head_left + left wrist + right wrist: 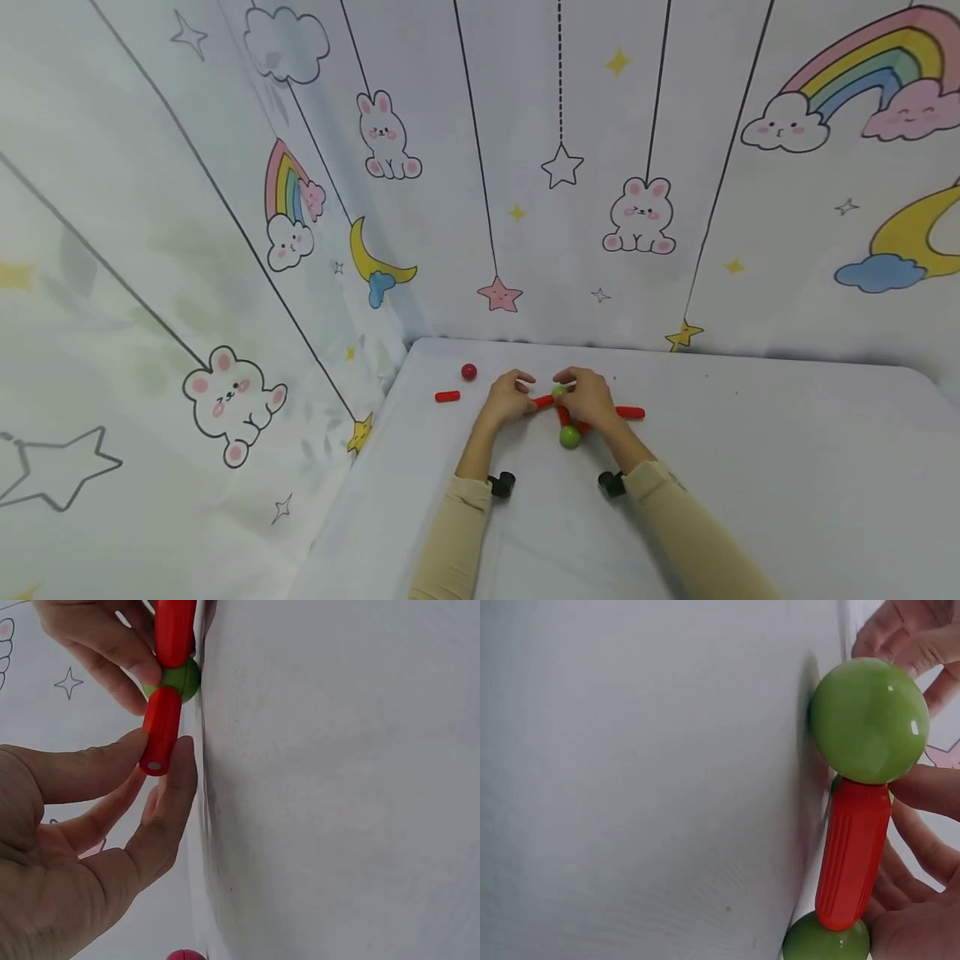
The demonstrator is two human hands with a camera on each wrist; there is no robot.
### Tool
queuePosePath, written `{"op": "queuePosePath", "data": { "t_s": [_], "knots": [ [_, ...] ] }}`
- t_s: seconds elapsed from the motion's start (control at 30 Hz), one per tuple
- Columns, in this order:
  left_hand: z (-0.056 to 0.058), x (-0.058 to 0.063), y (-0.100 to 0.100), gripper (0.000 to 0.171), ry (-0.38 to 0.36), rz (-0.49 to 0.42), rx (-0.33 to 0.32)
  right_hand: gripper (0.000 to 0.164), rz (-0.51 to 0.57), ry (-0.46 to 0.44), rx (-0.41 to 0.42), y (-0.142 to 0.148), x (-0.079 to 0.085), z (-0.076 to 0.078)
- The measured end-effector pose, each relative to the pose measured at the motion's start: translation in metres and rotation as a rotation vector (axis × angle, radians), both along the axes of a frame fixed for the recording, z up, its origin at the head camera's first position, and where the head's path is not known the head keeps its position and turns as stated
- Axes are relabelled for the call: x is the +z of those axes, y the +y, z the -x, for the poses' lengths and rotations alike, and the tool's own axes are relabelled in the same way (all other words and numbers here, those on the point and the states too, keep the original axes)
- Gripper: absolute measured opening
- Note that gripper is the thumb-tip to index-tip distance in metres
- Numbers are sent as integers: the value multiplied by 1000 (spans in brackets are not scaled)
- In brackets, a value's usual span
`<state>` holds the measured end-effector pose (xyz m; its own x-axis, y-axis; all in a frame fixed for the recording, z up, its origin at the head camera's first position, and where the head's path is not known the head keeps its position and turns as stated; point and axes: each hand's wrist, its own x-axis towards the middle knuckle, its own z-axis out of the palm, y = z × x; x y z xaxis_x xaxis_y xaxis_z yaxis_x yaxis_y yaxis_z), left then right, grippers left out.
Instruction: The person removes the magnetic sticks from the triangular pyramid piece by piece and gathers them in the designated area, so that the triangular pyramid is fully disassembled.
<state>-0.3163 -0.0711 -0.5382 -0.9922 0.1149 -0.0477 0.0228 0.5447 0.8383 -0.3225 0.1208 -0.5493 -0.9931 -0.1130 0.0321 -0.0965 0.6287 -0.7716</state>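
Observation:
My left hand (511,396) pinches a red rod (161,731) between thumb and fingers. The rod's near end shows a grey dot; its other end meets a green ball (187,681). My right hand (588,396) holds that ball, its fingertips against the side in the left wrist view. A second red rod (174,630) joins the same ball. Closer to the camera in the right wrist view, a green ball (870,720) is joined by a ribbed red rod (853,855) to another green ball (826,941). My right hand partly hides this joined frame in the head view.
A loose red ball (468,372) and a red rod (447,397) lie left of my left hand on the white table (787,467). Another red rod (632,412) shows just right of my right hand. A patterned curtain (450,208) stands behind the table's far edge.

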Motion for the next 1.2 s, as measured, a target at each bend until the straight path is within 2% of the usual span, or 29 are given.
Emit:
{"op": "queuePosePath", "data": {
  "t_s": [0.13, 0.27, 0.67, 1.0, 1.2],
  "knots": [
    [1, -1, -3, 45, 25, -17, 51, 34, 5, -1, -7, -1, 1, -3],
    [2, -2, -4, 45, 18, -29, 78, 35, 8, -14, -17, 0, 3, -5],
    [5, 4, -1, 44, 27, -21, 100, 36, 15, -14, 10, 2, 9, -4],
    [5, 7, -12, 46, 37, -32, 127, 35, 41, -68, 33, -5, 9, -4],
    [4, 7, -14, 45, 41, -51, 150, 33, 13, -61, 47, -7, 8, -4]
  ]
}}
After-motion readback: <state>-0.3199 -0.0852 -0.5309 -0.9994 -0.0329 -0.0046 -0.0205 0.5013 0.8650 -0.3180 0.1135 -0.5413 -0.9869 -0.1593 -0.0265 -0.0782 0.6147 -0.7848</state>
